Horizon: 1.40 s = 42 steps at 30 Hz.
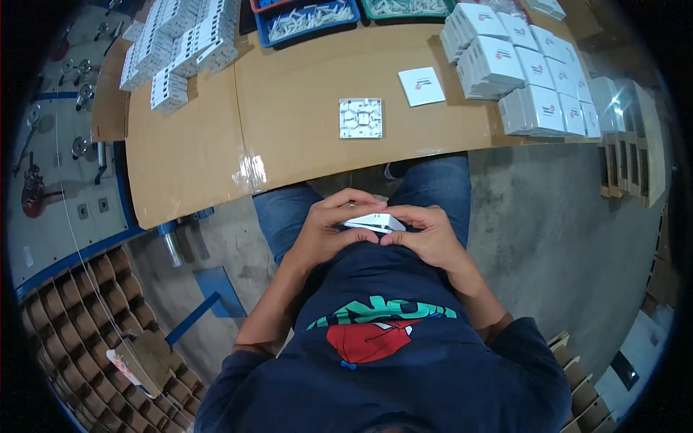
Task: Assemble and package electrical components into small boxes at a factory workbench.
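Note:
Close to my body, over my lap, I hold a small white plastic box [377, 221] between both hands. My left hand [328, 225] grips its left side, thumb below and fingers over the top. On the other side my right hand [431, 232] pinches it with thumb and index finger. A dark gap runs along the edge facing me, between the box's two layers. On the table ahead lies an open square white housing [360, 118] with its inner ribs showing. A flat white square cover [421, 86] with a small printed mark rests to its right.
The cardboard-covered table [289, 130] curves in front of me. Stacked white housings [170, 47] stand at its far left, stacked white covers [534, 72] at the right. A blue tray [307, 23] and a green tray [408, 9] of small white parts sit at the back. A wooden pallet [632, 151] is far right.

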Motion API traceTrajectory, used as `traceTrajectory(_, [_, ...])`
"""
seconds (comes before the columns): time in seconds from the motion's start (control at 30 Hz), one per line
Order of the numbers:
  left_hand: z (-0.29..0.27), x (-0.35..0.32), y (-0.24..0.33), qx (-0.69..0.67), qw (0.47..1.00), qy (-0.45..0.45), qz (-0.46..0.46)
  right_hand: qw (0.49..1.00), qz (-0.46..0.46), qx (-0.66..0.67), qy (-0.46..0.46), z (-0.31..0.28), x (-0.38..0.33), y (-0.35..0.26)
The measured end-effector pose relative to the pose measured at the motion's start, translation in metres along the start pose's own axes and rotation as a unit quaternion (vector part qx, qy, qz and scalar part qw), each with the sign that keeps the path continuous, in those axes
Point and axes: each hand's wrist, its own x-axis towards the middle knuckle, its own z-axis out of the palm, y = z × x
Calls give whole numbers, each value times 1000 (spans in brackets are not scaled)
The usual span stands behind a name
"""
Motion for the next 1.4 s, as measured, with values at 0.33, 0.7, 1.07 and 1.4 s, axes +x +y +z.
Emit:
traceTrajectory(0.33, [13,-19,-25,119,989,-25,81,990,-30,-98,93,19,-25,28])
traceTrajectory(0.7, [17,-19,-30,163,982,-22,89,981,-70,-134,126,24,-26,26])
traceTrajectory(1.07, [6,-21,-20,61,993,59,-87,998,33,-43,-15,-111,-56,-19])
traceTrajectory(1.4, [0,-10,-8,70,985,158,-12,991,53,-7,120,-62,-25,9])
